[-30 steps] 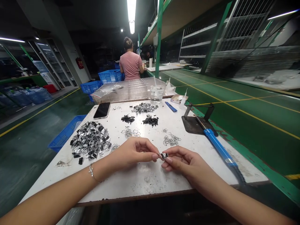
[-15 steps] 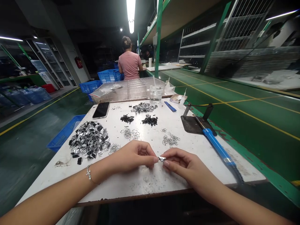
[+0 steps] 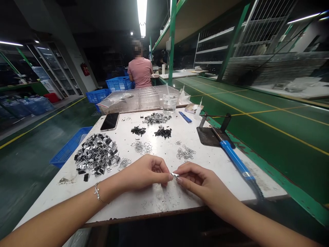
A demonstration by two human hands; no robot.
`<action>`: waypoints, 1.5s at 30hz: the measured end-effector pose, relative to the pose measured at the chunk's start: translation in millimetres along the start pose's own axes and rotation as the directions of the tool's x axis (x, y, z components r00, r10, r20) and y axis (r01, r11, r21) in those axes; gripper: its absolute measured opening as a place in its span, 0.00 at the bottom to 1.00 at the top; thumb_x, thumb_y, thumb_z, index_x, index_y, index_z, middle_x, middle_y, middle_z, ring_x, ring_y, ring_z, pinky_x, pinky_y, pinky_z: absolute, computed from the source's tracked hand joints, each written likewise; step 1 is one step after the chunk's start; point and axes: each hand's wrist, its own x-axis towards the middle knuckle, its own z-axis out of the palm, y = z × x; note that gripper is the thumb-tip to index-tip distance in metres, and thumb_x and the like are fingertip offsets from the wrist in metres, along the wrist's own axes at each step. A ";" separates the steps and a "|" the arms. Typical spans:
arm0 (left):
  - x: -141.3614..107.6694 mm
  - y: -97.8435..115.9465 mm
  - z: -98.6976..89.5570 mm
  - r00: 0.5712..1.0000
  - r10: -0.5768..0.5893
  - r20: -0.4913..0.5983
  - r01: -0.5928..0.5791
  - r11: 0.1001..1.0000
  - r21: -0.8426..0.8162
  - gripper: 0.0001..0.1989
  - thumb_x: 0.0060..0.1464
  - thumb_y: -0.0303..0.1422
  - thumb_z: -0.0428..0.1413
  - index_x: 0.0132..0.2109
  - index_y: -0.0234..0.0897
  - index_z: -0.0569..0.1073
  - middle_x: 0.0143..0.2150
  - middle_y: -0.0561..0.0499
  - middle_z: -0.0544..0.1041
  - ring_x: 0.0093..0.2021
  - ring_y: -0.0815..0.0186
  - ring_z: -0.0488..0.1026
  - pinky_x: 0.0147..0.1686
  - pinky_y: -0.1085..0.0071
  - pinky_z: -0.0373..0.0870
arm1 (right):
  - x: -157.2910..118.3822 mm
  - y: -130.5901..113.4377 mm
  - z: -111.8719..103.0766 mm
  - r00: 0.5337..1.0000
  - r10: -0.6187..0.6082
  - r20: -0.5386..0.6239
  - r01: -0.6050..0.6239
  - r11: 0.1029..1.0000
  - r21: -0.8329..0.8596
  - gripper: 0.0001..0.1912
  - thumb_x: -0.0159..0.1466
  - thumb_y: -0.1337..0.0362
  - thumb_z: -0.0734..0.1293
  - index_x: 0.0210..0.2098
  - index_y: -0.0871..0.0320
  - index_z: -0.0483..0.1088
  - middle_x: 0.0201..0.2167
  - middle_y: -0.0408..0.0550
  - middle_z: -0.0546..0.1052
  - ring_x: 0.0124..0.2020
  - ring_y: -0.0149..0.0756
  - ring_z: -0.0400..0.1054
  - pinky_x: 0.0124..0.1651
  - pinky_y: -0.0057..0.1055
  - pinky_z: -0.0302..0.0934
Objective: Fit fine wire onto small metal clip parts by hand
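Between my two hands, low over the white table (image 3: 123, 209), is a small shiny metal piece (image 3: 175, 175). My left hand (image 3: 151, 171) pinches its left end between thumb and forefinger. The right end is pinched by the thumb and forefinger of my right hand (image 3: 196, 178). The fingertips cover much of the piece, so its exact kind is unclear. Just beyond my hands lie small heaps of thin bent wire pieces (image 3: 185, 152). Left of my left hand is a big pile of silver and black metal parts (image 3: 97, 154).
A blue-handled soldering iron (image 3: 235, 157) rests in a dark stand (image 3: 208, 135) at right. Farther back are small black parts (image 3: 163, 132), silver parts (image 3: 156, 118), a phone (image 3: 110, 121), a blue cutter (image 3: 185, 117) and a plastic cup (image 3: 169, 103). A person in pink (image 3: 140, 72) works beyond.
The metal piece has turned slightly between my fingers, and both hands keep their pinch. The whole view has shifted a little; the things on the table stay in place.
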 end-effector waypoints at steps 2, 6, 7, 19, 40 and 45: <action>0.1 0.2 0.3 1.000 -0.003 0.002 0.003 1.000 0.008 0.11 0.50 0.38 0.62 0.32 0.32 0.73 0.29 0.49 0.76 0.31 0.68 0.73 0.34 0.73 0.67 | 0.6 0.6 0.1 1.000 -0.008 -0.001 0.008 1.000 0.005 0.05 0.61 0.63 0.68 0.37 0.56 0.74 0.34 0.44 0.75 0.38 0.35 0.69 0.41 0.27 0.63; 0.0 -0.4 0.7 1.000 -0.001 0.010 0.001 1.000 0.009 0.11 0.50 0.37 0.62 0.33 0.33 0.73 0.30 0.49 0.77 0.32 0.67 0.73 0.35 0.71 0.66 | 1.6 0.3 1.0 1.000 -0.015 -0.013 0.015 1.000 0.014 0.05 0.61 0.63 0.68 0.37 0.55 0.73 0.34 0.45 0.75 0.38 0.36 0.69 0.41 0.28 0.63; 0.0 -0.7 0.8 1.000 0.000 0.010 0.000 1.000 0.009 0.11 0.50 0.37 0.62 0.34 0.33 0.73 0.30 0.49 0.77 0.32 0.67 0.73 0.35 0.71 0.66 | 1.6 0.2 1.2 1.000 -0.013 -0.017 0.013 1.000 0.013 0.05 0.61 0.63 0.68 0.37 0.55 0.73 0.34 0.45 0.75 0.38 0.36 0.69 0.41 0.28 0.63; 0.4 3.1 0.8 1.000 -0.005 0.012 0.005 1.000 0.015 0.08 0.49 0.34 0.62 0.33 0.33 0.73 0.29 0.50 0.76 0.31 0.68 0.72 0.34 0.72 0.66 | 0.4 1.4 1.6 0.999 -0.030 -0.020 0.029 0.999 -0.046 0.05 0.61 0.63 0.68 0.37 0.55 0.73 0.34 0.46 0.74 0.38 0.37 0.68 0.41 0.30 0.63; 1.6 0.2 4.7 1.000 -0.018 -0.018 0.019 0.999 0.047 0.07 0.50 0.33 0.59 0.33 0.34 0.72 0.30 0.50 0.76 0.33 0.66 0.71 0.36 0.71 0.66 | -2.2 4.7 1.6 0.992 -0.123 -0.029 0.118 0.983 -0.140 0.04 0.62 0.66 0.66 0.37 0.55 0.73 0.34 0.45 0.73 0.38 0.37 0.68 0.40 0.31 0.62; 1.4 -0.6 4.2 1.000 -0.005 -0.012 0.006 0.999 0.045 0.07 0.51 0.34 0.59 0.33 0.34 0.71 0.30 0.50 0.75 0.32 0.67 0.71 0.35 0.71 0.65 | -2.5 3.4 1.5 0.994 -0.110 -0.027 0.105 0.985 -0.137 0.04 0.62 0.66 0.66 0.37 0.55 0.73 0.34 0.45 0.73 0.38 0.37 0.68 0.40 0.30 0.61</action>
